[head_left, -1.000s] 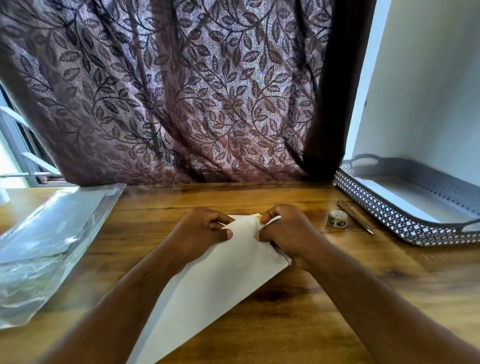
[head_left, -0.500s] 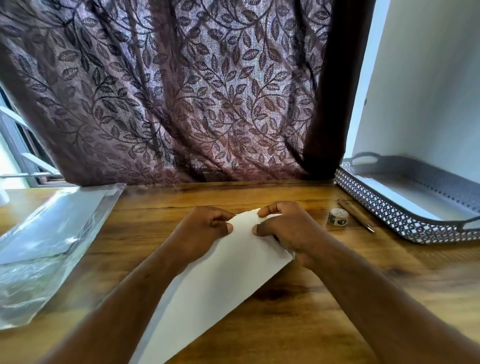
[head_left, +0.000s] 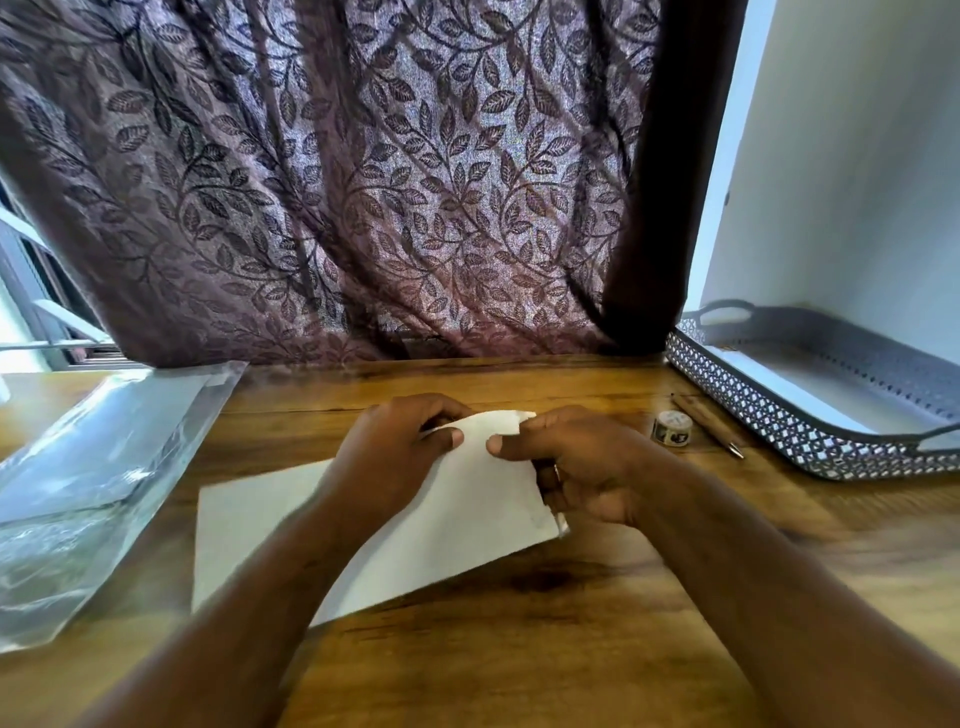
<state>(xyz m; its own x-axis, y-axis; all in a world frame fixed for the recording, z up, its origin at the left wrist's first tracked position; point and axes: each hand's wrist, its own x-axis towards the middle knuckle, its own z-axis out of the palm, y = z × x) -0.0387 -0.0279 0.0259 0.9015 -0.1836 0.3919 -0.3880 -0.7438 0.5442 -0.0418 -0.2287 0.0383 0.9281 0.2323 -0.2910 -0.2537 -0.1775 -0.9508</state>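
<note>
1. both hands are on a white sheet of paper (head_left: 457, 519) in the middle of a wooden table (head_left: 571, 649); the sheet looks folded, with its far corner lifted a bit off the wood.
2. left hand (head_left: 395, 457) pinches the far edge; thumb lies on top of the paper and the other fingers curl round behind it.
3. right hand (head_left: 576, 462) pinches the same edge just beside the left; thumb tip presses on the top face, index finger hooks over the corner, and the remaining fingers curl under the right edge; there's a ring on one of them.
4. the two thumbs sit near each other but apart, with a strip of paper between them.
5. the near part of the sheet lies flat on the table; a wide bit sticks out to the left under the left forearm; the picture's a bit blurry there so i can't tell how many layers it has.
6. off to the left lies a clear plastic bag (head_left: 93, 457), well apart from the paper.
7. to the right a small roll of tape (head_left: 671, 427) stands just beside a pen (head_left: 706, 426); past those is a grey lattice tray (head_left: 769, 415) against the wall.
8. a purple leaf-pattern curtain (head_left: 363, 182) hangs down to the back edge of the table.
</note>
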